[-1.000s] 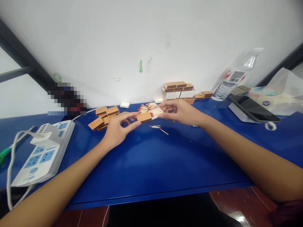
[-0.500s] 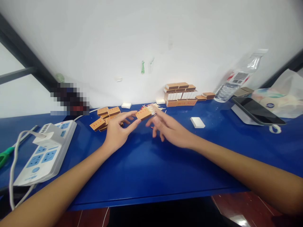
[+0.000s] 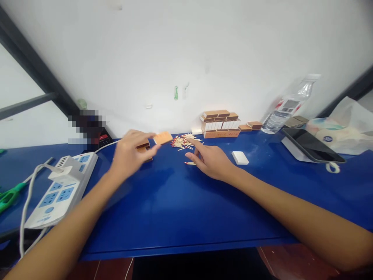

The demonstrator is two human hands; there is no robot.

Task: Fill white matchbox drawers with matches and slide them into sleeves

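Pinches sleeve (image 3: 163, 137) at left hand (image 3: 128, 155) fingertips, long axis left-right, above table (image 3: 175, 210); rests right hand (image 3: 210, 162) fingers spread, match (image 3: 189, 163) just beside fingertips, matches (image 3: 182, 142) just beyond, nearer right than left.

Left hand (image 3: 128, 155) with matchbox (image 3: 163, 137) now farther left.
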